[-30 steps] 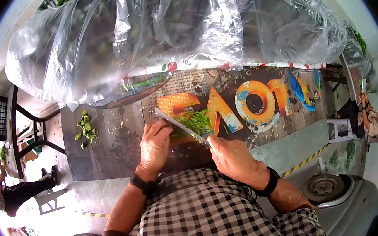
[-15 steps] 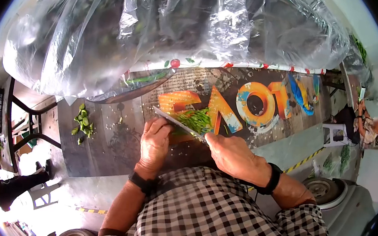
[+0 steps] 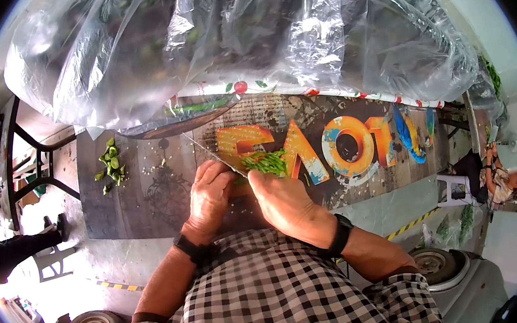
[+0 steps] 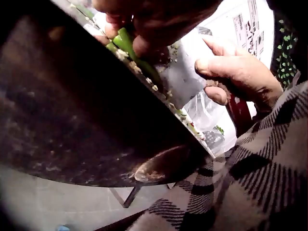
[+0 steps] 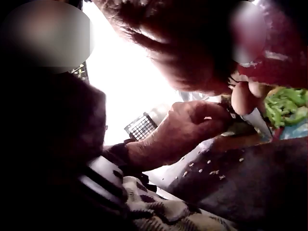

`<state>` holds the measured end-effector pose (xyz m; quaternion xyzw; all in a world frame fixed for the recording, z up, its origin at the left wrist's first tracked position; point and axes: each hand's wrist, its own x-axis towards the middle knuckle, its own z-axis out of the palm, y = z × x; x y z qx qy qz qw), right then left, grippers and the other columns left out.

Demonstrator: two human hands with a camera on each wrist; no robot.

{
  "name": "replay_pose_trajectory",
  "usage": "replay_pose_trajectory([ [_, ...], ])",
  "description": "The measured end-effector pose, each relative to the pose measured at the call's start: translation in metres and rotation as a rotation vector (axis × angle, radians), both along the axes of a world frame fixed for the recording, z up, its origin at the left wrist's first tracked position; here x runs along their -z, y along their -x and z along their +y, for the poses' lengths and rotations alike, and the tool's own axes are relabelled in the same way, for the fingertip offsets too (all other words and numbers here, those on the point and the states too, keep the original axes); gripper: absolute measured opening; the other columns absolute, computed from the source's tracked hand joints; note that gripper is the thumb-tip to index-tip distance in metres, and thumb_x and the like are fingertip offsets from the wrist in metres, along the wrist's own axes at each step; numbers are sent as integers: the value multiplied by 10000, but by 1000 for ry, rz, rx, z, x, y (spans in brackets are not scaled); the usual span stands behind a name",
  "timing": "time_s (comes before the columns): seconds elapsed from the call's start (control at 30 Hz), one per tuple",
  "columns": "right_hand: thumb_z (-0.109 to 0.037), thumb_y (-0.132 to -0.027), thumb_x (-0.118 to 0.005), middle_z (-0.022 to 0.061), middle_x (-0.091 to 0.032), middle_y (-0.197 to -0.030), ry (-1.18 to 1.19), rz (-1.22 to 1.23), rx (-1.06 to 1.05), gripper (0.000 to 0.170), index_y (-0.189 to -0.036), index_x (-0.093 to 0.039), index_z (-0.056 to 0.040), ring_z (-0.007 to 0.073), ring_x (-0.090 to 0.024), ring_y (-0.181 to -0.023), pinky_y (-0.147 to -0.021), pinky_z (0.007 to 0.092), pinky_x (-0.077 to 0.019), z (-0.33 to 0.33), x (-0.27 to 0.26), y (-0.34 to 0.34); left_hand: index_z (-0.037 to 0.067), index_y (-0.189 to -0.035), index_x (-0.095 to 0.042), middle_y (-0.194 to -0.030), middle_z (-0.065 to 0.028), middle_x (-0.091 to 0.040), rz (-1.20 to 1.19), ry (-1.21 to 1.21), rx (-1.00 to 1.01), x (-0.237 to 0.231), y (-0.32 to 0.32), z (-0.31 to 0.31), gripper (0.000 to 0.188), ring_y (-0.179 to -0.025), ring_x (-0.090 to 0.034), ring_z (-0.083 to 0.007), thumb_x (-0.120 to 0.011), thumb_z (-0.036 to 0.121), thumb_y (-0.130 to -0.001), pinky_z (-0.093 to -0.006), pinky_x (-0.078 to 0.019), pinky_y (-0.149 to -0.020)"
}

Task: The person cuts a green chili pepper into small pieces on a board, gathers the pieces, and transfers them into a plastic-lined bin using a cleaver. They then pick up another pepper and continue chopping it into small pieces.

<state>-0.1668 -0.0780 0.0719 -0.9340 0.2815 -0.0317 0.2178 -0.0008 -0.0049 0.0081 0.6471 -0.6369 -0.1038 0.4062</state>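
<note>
My left hand (image 3: 208, 194) presses its curled fingertips on a green chili pepper (image 4: 126, 42) at the table. My right hand (image 3: 285, 208) grips a knife by its dark red handle (image 4: 239, 109). The knife's blade (image 4: 185, 79) lies right beside the pepper and the left fingers. In the head view the blade points up and left past the left knuckles, and most of the pepper is hidden under the hands. Just beyond the blade sits a pile of sliced green strips (image 3: 266, 162), also visible in the right wrist view as green strips (image 5: 287, 107).
Cut green stem ends (image 3: 111, 163) lie at the left of the patterned table (image 3: 135, 212), with pale seeds scattered around. A clear plastic sheet (image 3: 252, 30) covers a bulky heap along the far side. People (image 3: 499, 178) sit at both sides. A wheel (image 3: 435, 266) stands at right.
The right hand has slid left toward the left hand, and the knife tip now reaches further up and left. The left hand stays nearly in place.
</note>
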Motion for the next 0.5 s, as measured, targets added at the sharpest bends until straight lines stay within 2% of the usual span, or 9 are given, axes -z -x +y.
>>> replay_pose_trajectory([
  [0.1,-31,-827,-570,139,-597,-718,21,4,5,189,-960,-440,-2,323,-632,-602,-482,423,-481,1,-3,1,48,-902,-674,-1022,-102,-624,-20,0,6,1,-1,1,188,-1046,-558,-352,-626,-25,-735,-426,-485,-897],
  [0.2,-27,-818,-564,145,-585,-643,9,-75,-6,173,-955,-468,16,331,-610,-547,-457,429,-457,2,-7,23,50,-900,-672,-1034,-104,-619,-36,-3,15,2,-3,1,182,-1047,-556,-354,-629,-22,-737,-428,-485,-897],
  [0.3,-18,-826,-555,150,-583,-658,-39,-33,-1,174,-973,-470,19,353,-607,-560,-461,444,-454,1,-11,45,45,-893,-657,-1039,-102,-618,-22,1,6,4,-2,2,180,-1042,-558,-350,-632,-37,-735,-426,-477,-902],
  [0.33,-32,-801,-618,134,-593,-735,-11,33,-23,259,-997,-451,-4,308,-616,-586,-497,413,-476,2,-9,49,42,-891,-650,-1040,-102,-619,-16,3,3,5,-1,2,181,-1039,-559,-348,-632,-45,-733,-425,-473,-905],
  [0.5,-20,-802,-617,128,-571,-704,-23,47,48,253,-997,-457,4,320,-600,-575,-490,408,-467,3,-6,51,51,-896,-657,-1021,-90,-601,-17,40,23,4,-3,1,184,-1017,-558,-333,-638,-28,-732,-416,-493,-867],
])
